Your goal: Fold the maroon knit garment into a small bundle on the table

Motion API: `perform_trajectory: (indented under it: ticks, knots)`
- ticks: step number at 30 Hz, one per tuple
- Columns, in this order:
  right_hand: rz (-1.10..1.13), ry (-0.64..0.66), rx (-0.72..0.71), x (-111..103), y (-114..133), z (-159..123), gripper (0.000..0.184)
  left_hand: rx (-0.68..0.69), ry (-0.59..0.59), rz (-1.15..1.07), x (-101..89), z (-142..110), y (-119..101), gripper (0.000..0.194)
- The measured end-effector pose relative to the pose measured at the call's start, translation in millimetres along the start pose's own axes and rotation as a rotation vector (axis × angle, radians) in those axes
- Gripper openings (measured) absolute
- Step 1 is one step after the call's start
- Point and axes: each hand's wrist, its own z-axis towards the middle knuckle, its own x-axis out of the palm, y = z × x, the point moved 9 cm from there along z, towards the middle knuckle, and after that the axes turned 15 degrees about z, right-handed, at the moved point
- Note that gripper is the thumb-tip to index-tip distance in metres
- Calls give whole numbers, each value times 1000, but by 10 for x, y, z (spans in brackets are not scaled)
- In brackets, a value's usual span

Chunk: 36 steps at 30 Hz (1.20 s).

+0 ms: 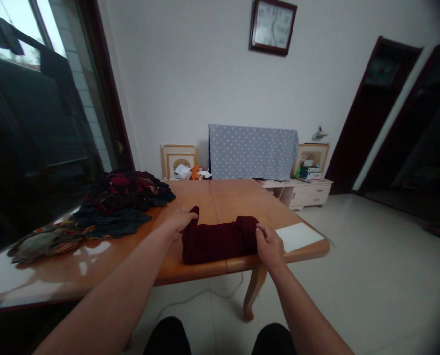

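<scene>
While both hands (178, 222) (269, 245) hold it, maroon cloth (218, 241) lies between.

Two hands (270, 246), one maroon garment (218, 241), one wall clock (273, 26), two picture frames (179, 160)

Probably a home living room, wall clock (273, 26), low white cabinet (297, 193), tiled floor (371, 246), wooden dining table (190, 195)

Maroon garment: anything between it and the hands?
Nothing visible. The left hand and right hand both touch the maroon garment, one at each end. A white sheet lies on the table beyond the right hand, not between them.
</scene>
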Motion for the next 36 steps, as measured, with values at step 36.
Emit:
perform_trajectory:
  ticks: [36]
  knots:
    - [-1,68,67,-3,-125,9,35,715,50,732,1138,-322,-104,58]
